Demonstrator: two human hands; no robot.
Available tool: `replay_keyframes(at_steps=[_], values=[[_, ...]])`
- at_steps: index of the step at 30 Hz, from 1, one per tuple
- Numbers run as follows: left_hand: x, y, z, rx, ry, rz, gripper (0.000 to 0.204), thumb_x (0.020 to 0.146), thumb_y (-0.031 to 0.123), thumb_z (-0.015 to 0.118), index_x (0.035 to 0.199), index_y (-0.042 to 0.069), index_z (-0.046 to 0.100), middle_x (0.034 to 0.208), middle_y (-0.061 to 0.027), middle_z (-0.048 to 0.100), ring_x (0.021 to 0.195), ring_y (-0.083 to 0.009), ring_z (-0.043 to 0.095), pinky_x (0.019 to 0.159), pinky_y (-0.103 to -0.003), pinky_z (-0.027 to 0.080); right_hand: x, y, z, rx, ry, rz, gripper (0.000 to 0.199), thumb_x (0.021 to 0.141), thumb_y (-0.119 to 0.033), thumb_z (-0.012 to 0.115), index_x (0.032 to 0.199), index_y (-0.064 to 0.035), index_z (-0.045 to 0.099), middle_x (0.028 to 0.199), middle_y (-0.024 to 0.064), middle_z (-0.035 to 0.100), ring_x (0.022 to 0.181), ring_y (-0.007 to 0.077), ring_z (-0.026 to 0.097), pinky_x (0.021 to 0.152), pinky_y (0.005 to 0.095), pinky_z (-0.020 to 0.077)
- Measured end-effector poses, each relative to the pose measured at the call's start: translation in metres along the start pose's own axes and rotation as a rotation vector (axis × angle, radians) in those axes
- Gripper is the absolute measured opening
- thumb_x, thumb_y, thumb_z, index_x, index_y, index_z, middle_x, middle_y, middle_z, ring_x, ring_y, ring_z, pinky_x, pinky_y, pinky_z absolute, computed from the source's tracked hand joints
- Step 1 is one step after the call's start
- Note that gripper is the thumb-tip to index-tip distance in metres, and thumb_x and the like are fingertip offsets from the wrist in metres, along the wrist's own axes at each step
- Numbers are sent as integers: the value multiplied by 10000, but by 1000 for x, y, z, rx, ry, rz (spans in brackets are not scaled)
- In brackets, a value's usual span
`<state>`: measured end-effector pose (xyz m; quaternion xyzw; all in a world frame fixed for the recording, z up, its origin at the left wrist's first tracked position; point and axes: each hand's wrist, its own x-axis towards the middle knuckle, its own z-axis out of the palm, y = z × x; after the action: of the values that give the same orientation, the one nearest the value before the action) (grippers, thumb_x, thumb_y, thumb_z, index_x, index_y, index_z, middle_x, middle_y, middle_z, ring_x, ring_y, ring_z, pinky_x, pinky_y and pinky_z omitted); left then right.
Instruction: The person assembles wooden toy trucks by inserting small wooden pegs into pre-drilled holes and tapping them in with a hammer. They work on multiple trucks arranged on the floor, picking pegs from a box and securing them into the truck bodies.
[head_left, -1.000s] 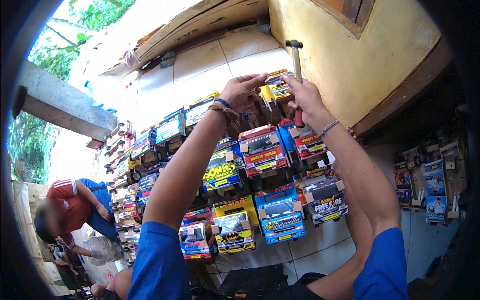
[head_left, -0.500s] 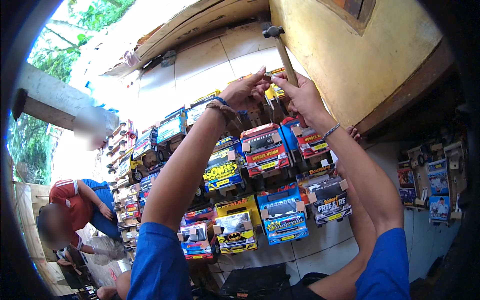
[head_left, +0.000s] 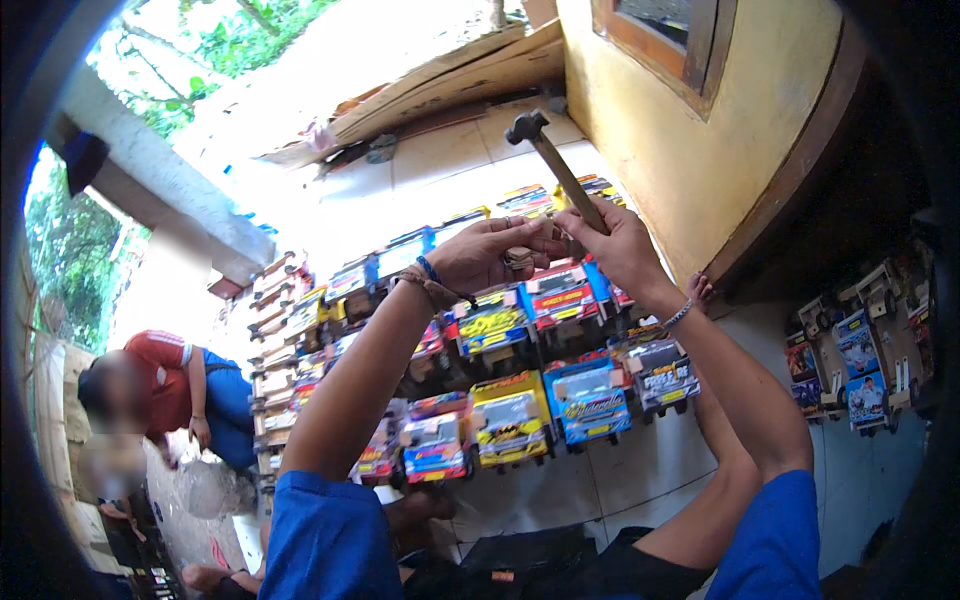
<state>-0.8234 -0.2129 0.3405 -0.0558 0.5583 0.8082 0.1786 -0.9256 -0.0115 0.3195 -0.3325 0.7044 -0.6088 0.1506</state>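
Observation:
My right hand (head_left: 628, 252) is closed around the wooden handle of a hammer (head_left: 568, 172), whose dark metal head points up and to the left. Beside it, my left hand (head_left: 485, 250) has its fingers curled around several small tan wooden pieces (head_left: 518, 258). The fingertips of both hands meet or nearly meet, and a small pale piece seems to lie between them; which hand grips it I cannot tell. Below the hands stand rows of colourful toy trucks, among them a red one (head_left: 562, 300), a blue one (head_left: 590, 405) and a yellow one (head_left: 508, 425).
A yellow wall (head_left: 700, 150) rises at the right. More toy trucks (head_left: 860, 350) stand on the far right. Unfinished wooden truck bodies (head_left: 272, 345) line the left side, where a person in a red shirt (head_left: 170, 375) sits. White floor tiles (head_left: 640, 480) show in front of my legs.
The view has shifted. Both hands have come lower over the trucks, and the hammer leans further left. Wooden pieces now show in my left palm.

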Motion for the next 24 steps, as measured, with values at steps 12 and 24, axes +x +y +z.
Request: replay_keyframes(at_steps=[12, 24], values=[[-477, -58, 21, 452, 791, -161, 378, 979, 429, 596, 1074, 80, 704, 722, 71, 573, 583, -19, 457, 502, -188, 350, -188, -68, 88, -54, -417, 177, 323, 980, -235, 629, 1213, -10, 639, 1108, 53, 674, 948, 98, 607, 846, 238, 476], [-702, -515, 126, 503, 1632, -1099, 364, 806, 463, 704, 921, 125, 776, 932, -138, 734, 928, -320, 696, 878, -411, 538, -242, -20, 116, -96, -504, 316, 243, 991, -182, 613, 1182, -37, 652, 804, -76, 530, 650, 11, 385, 570, 190, 284]])
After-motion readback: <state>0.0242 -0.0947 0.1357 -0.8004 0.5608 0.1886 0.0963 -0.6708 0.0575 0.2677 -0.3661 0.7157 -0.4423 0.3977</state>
